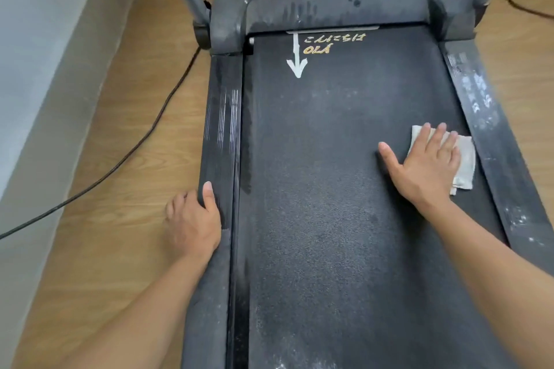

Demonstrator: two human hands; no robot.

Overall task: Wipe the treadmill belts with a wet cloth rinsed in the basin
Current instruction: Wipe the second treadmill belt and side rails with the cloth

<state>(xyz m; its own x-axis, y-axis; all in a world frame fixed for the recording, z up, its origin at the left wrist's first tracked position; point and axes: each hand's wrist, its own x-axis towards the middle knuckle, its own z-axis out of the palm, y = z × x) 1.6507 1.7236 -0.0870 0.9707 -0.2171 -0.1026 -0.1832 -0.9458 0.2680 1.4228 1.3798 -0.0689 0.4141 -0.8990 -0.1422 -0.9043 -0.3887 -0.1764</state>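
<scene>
Two hands shown | right hand (pixel 425 168) flat, fingers straight, pressing cloth (pixel 466 159) onto belt (pixel 314 189) | left hand (pixel 192 225) curled round side rail (pixel 223 129)

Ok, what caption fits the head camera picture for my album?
The right hand presses a white cloth on the black treadmill belt while the left hand grips the dark side rail.

A folded cloth (pixel 463 159) is pressed flat by the right hand (pixel 425 165) near the treadmill belt (pixel 314 189)'s right edge; the left side rail (pixel 220 135) is gripped by the left hand (pixel 192 225).
</scene>
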